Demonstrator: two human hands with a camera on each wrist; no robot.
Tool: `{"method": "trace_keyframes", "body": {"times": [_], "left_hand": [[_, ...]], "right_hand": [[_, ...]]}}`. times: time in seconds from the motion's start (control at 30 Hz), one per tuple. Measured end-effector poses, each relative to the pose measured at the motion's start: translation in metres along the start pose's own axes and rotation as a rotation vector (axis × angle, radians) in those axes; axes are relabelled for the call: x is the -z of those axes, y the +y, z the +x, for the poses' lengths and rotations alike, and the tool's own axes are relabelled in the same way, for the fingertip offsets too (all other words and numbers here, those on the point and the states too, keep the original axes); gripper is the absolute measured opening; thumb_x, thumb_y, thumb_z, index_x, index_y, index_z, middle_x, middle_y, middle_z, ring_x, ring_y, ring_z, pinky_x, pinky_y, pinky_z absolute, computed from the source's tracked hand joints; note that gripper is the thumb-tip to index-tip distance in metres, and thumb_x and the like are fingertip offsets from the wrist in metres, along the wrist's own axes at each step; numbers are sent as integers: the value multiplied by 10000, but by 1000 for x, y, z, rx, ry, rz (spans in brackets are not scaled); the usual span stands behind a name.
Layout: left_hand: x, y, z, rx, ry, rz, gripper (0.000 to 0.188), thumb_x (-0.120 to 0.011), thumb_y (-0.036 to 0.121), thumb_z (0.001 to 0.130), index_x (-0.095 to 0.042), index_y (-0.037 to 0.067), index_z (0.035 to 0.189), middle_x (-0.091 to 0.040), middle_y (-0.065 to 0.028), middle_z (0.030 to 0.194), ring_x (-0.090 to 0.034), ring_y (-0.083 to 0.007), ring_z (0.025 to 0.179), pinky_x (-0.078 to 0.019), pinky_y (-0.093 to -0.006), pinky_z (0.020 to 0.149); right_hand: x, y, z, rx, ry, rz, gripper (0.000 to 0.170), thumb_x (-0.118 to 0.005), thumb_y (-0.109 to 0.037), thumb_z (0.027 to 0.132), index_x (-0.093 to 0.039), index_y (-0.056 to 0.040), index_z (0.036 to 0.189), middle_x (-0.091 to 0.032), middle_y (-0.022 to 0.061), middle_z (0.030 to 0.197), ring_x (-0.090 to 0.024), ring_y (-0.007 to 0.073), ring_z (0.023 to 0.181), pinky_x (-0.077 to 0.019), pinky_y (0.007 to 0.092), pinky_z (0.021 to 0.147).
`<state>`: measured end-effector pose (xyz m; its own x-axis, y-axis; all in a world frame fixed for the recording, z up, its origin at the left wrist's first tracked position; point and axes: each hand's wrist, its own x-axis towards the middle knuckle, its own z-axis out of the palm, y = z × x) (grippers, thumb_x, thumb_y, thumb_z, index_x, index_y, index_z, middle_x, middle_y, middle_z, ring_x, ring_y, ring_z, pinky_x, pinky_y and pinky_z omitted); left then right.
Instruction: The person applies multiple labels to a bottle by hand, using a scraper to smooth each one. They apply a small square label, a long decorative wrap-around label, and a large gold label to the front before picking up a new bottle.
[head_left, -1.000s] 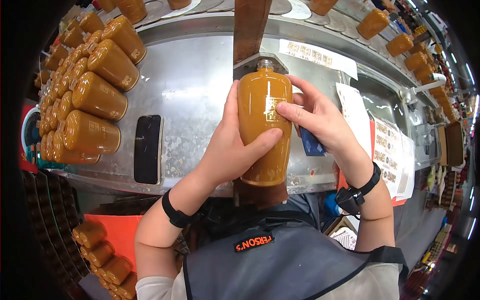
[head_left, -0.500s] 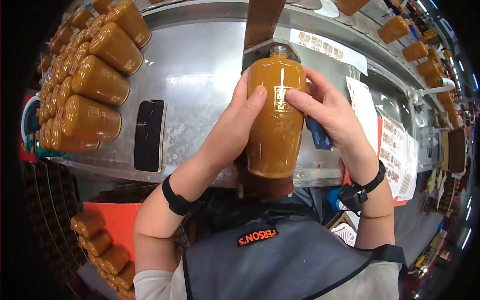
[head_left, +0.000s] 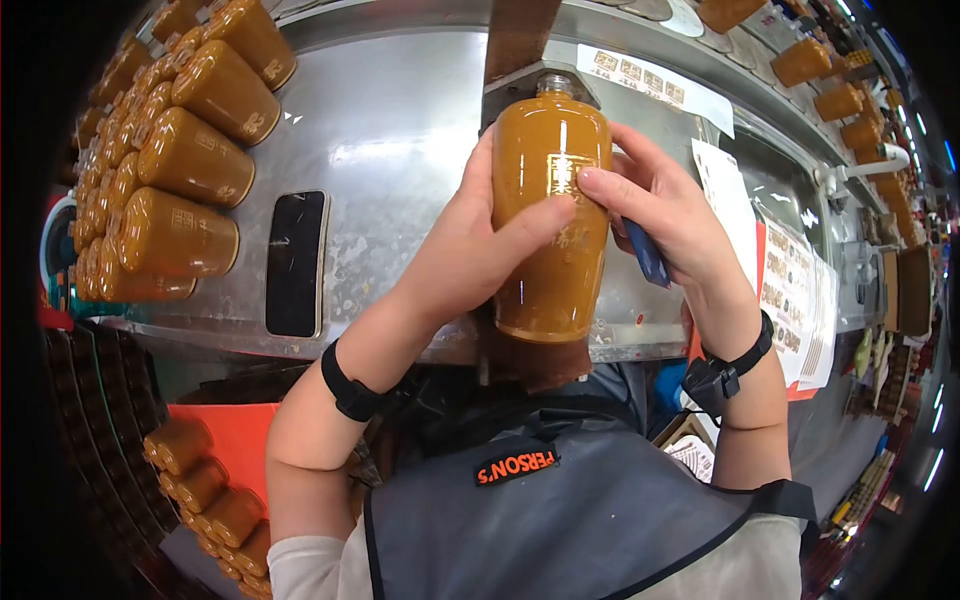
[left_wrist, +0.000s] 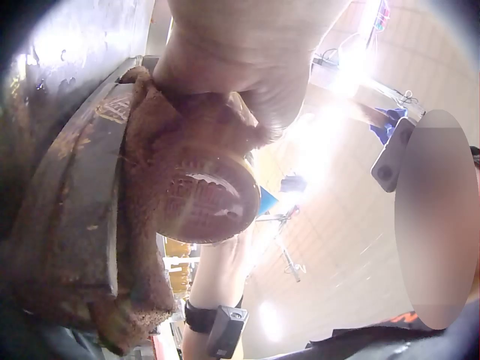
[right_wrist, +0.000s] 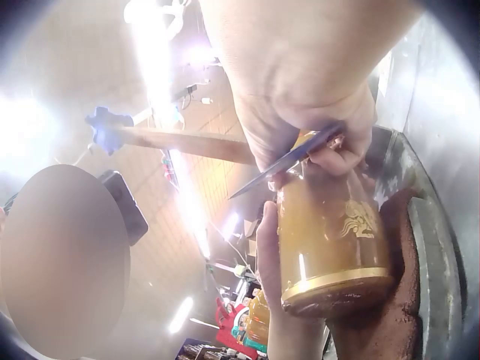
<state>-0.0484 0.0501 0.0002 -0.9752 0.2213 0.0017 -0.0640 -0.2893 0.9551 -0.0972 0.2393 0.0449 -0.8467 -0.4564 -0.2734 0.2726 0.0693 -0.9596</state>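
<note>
An amber bottle point(head_left: 552, 240) with gold characters lies tilted over a brown cloth-covered rest, its clear neck pointing away. My left hand point(head_left: 470, 245) grips its left side, the thumb across the front below the gold square. My right hand point(head_left: 675, 215) holds its upper right side, thumb tip at the gold mark, with a flat blue tool point(head_left: 647, 252) held in the lower fingers. The left wrist view shows the bottle's round base point(left_wrist: 210, 199) by the brown cloth point(left_wrist: 142, 202). In the right wrist view the tool point(right_wrist: 289, 161) crosses in front of the bottle point(right_wrist: 334, 232).
Rows of similar bottles point(head_left: 205, 155) stand at the left, beside a black phone point(head_left: 297, 265) on the metal table point(head_left: 380, 130). Sheets of gold labels point(head_left: 655, 85) lie at the back and right, near a sink point(head_left: 780, 195). More bottles point(head_left: 225, 510) are low at the left.
The bottle first shifted away and to the right, then slightly further away. My left thumb moved up its side, then back across the front. The blue tool now looks narrower, turned more edge-on.
</note>
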Motion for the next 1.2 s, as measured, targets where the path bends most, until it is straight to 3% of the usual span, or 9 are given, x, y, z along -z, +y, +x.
{"method": "trace_keyframes", "body": {"times": [0.1, 0.23, 0.3, 0.33, 0.57, 0.63, 0.8, 0.93, 1.2], "left_hand": [[0, 4, 2, 60, 17, -202, 701, -573, 256, 984, -199, 3, 1519, -450, -138, 1411, -473, -209, 1294, -412, -339, 1063], [-2, 7, 1, 111, 27, -139, 642, -522, 280, 1004, -229, 7, 1507, -464, -137, 1399, -490, -212, 1277, -419, -340, 1055], [-4, 9, 1, 145, 48, -136, 629, -548, 266, 996, -255, 10, 1491, -480, -135, 1383, -506, -208, 1258, -429, -343, 1046], [-5, 10, 0, 147, 42, -129, 629, -548, 266, 996, -255, 10, 1491, -480, -135, 1383, -506, -208, 1258, -429, -343, 1046], [-9, 7, 2, 132, 80, -63, 632, -591, 286, 983, -289, 17, 1469, -493, -128, 1367, -515, -188, 1238, -440, -331, 1031], [-9, 7, 1, 125, 84, -63, 631, -590, 298, 985, -293, 20, 1467, -494, -127, 1366, -515, -185, 1237, -439, -328, 1030], [5, 7, 0, 245, 13, -279, 694, -574, 321, 994, -227, 23, 1517, -469, -131, 1403, -464, -198, 1301, -390, -334, 1079], [2, 3, -5, 92, -7, -171, 662, -507, 366, 1007, -256, 35, 1523, -417, -136, 1475, -441, -215, 1340, -383, -350, 1092], [2, 0, -6, 32, -32, 29, 892, -736, 228, 878, -169, 16, 1533, -454, -130, 1408, -467, -204, 1296, -408, -361, 1076]], "right_hand": [[3, 3, 3, -13, 9, 40, 745, -767, -280, 875, -408, 51, 1437, -667, 124, 1099, -625, 148, 1039, -473, 266, 924], [6, 4, 4, -35, -9, 60, 775, -783, -325, 859, -416, 51, 1428, -653, 123, 1113, -623, 153, 1033, -472, 261, 919], [4, 14, 7, 63, -3, -24, 707, -757, -243, 885, -410, -23, 1461, -649, 86, 1132, -612, 109, 975, -497, 246, 825], [7, 10, 5, 20, -36, -3, 747, -779, -229, 863, -396, -8, 1465, -619, 136, 1221, -586, 179, 1147, -461, 298, 981], [8, 14, 6, 43, -46, 7, 744, -768, -204, 866, -386, -2, 1471, -602, 143, 1248, -589, 168, 1129, -467, 288, 966], [6, 15, 6, 70, -8, 15, 830, -816, -336, 814, -414, 46, 1431, -630, 127, 1137, -620, 162, 1044, -474, 266, 914], [10, 10, 4, 36, -39, 6, 818, -795, -313, 838, -392, 50, 1450, -634, 135, 1148, -615, 170, 1067, -466, 275, 931], [10, 6, 0, -6, -56, 21, 822, -791, -287, 847, -369, 26, 1479, -618, 150, 1178, -604, 176, 1092, -462, 279, 940], [7, 5, 0, 27, -65, 14, 840, -826, -185, 803, -370, 17, 1479, -593, 147, 1196, -603, 182, 1094, -473, 289, 934]]}}
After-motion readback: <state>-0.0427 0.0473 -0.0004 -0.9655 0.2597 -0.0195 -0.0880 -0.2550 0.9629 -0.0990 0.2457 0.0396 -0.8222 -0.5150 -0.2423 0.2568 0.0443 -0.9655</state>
